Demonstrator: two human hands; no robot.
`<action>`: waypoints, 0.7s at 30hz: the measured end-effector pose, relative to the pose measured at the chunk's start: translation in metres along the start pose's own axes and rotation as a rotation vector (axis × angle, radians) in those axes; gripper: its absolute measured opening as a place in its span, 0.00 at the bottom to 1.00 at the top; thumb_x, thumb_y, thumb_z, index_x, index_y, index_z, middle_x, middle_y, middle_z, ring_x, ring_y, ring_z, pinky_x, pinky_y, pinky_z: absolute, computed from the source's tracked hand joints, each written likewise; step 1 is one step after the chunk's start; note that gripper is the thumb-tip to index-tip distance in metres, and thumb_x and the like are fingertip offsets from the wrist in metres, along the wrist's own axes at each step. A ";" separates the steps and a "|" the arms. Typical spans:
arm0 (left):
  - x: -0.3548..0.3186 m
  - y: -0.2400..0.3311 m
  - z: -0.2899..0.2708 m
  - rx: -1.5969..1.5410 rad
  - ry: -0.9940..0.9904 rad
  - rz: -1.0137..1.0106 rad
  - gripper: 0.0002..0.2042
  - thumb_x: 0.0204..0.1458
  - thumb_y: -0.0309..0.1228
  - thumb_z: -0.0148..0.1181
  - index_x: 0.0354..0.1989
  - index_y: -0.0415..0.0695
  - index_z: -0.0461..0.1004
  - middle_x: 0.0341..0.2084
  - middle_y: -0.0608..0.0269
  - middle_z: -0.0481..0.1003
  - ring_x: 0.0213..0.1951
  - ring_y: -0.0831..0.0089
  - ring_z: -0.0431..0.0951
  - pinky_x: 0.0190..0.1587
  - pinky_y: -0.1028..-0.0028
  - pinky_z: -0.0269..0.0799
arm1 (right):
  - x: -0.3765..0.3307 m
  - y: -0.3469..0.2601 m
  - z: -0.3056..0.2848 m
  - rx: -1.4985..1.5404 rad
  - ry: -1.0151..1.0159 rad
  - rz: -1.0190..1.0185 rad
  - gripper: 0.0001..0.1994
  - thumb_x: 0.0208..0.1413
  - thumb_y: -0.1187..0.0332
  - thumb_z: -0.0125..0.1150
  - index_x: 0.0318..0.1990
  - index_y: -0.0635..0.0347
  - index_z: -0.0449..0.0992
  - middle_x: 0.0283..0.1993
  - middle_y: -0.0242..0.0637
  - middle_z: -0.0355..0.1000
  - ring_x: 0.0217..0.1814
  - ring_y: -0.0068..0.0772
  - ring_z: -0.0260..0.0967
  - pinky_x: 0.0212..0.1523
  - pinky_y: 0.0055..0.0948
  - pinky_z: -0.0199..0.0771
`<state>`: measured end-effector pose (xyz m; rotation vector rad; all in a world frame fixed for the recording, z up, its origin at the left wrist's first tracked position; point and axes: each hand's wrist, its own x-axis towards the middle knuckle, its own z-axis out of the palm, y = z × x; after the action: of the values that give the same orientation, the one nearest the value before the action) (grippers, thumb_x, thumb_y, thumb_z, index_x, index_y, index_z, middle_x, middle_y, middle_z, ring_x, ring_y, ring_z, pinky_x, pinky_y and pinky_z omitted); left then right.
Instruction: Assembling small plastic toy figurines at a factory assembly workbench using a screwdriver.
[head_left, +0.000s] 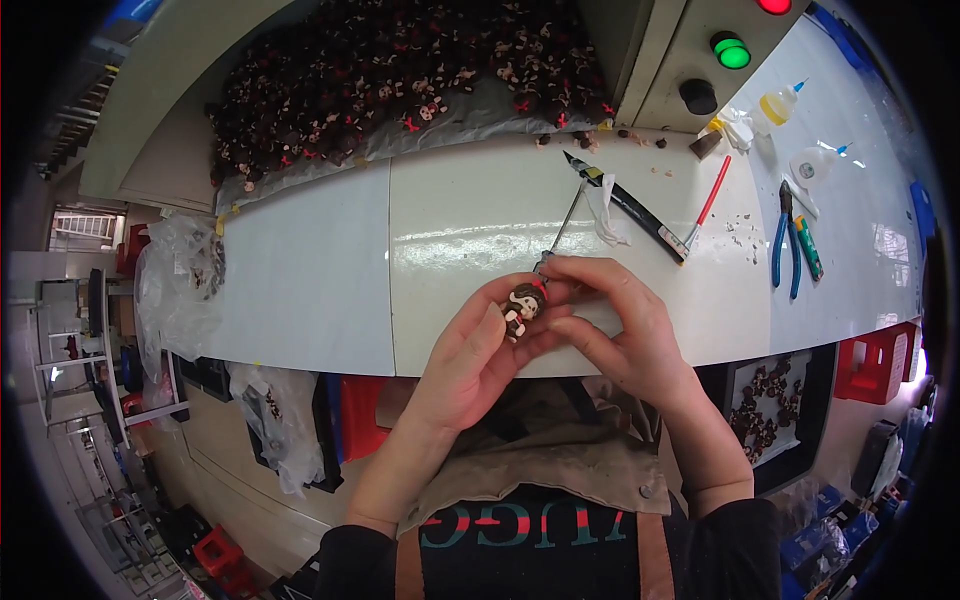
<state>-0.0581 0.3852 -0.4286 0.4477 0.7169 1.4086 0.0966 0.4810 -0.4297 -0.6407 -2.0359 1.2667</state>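
My left hand (pixel 470 355) holds a small brown monkey figurine (pixel 521 306) with a pale face and a red bit on top, pinched between thumb and fingers. My right hand (pixel 615 320) closes around the handle of a thin metal tool (pixel 562 228) whose shaft points up and away over the white table (pixel 310 280). The tool's lower end meets the top of the figurine. Both hands hover just over the table's near edge, touching each other.
A heap of several similar brown figurines (pixel 400 80) lies at the table's back. A black craft knife (pixel 625 205), a red-handled tool (pixel 708 200), blue pliers (pixel 785 240), glue bottles (pixel 778 103) and a control box with a green button (pixel 733 52) sit right. A tray of figurines (pixel 765 400) is below right.
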 end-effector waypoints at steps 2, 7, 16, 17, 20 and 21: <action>-0.001 -0.003 -0.007 0.023 0.028 -0.014 0.22 0.61 0.38 0.44 0.60 0.40 0.55 0.52 0.57 0.66 0.55 0.69 0.67 0.57 0.67 0.63 | 0.000 0.003 -0.001 0.141 -0.030 -0.006 0.19 0.47 0.80 0.61 0.49 0.63 0.68 0.51 0.42 0.67 0.51 0.36 0.70 0.48 0.29 0.74; 0.002 0.000 -0.010 0.067 0.018 -0.039 0.23 0.60 0.33 0.49 0.61 0.43 0.53 0.54 0.59 0.64 0.56 0.69 0.66 0.56 0.71 0.63 | 0.005 0.006 -0.002 0.112 -0.013 -0.033 0.16 0.48 0.81 0.59 0.46 0.63 0.69 0.52 0.44 0.66 0.51 0.36 0.70 0.48 0.29 0.75; 0.002 -0.001 -0.003 0.063 0.046 0.009 0.24 0.59 0.32 0.49 0.62 0.43 0.52 0.54 0.58 0.64 0.57 0.68 0.65 0.59 0.68 0.61 | 0.006 0.003 -0.003 0.096 -0.002 -0.005 0.15 0.48 0.83 0.58 0.45 0.62 0.72 0.52 0.43 0.66 0.47 0.33 0.71 0.46 0.27 0.76; 0.002 -0.002 -0.004 0.065 0.029 0.023 0.24 0.59 0.32 0.49 0.62 0.43 0.52 0.54 0.58 0.64 0.58 0.68 0.64 0.60 0.68 0.60 | 0.005 0.003 -0.003 0.140 0.004 0.019 0.15 0.48 0.83 0.58 0.45 0.62 0.72 0.52 0.43 0.66 0.47 0.32 0.71 0.46 0.27 0.76; 0.002 -0.003 -0.003 0.074 0.024 0.042 0.24 0.60 0.33 0.48 0.63 0.43 0.51 0.55 0.58 0.63 0.58 0.69 0.64 0.61 0.67 0.58 | 0.006 0.003 -0.004 0.138 0.006 0.009 0.15 0.47 0.83 0.59 0.45 0.62 0.71 0.51 0.43 0.66 0.47 0.32 0.72 0.46 0.27 0.76; 0.002 -0.003 -0.002 0.080 0.036 0.047 0.25 0.60 0.33 0.48 0.64 0.43 0.50 0.55 0.58 0.63 0.58 0.69 0.64 0.61 0.67 0.57 | 0.006 0.004 -0.004 0.138 0.007 0.009 0.15 0.47 0.83 0.59 0.45 0.62 0.71 0.51 0.43 0.66 0.47 0.32 0.72 0.46 0.27 0.76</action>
<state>-0.0573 0.3862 -0.4330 0.5056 0.7980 1.4385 0.0959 0.4887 -0.4306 -0.5895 -1.9226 1.3943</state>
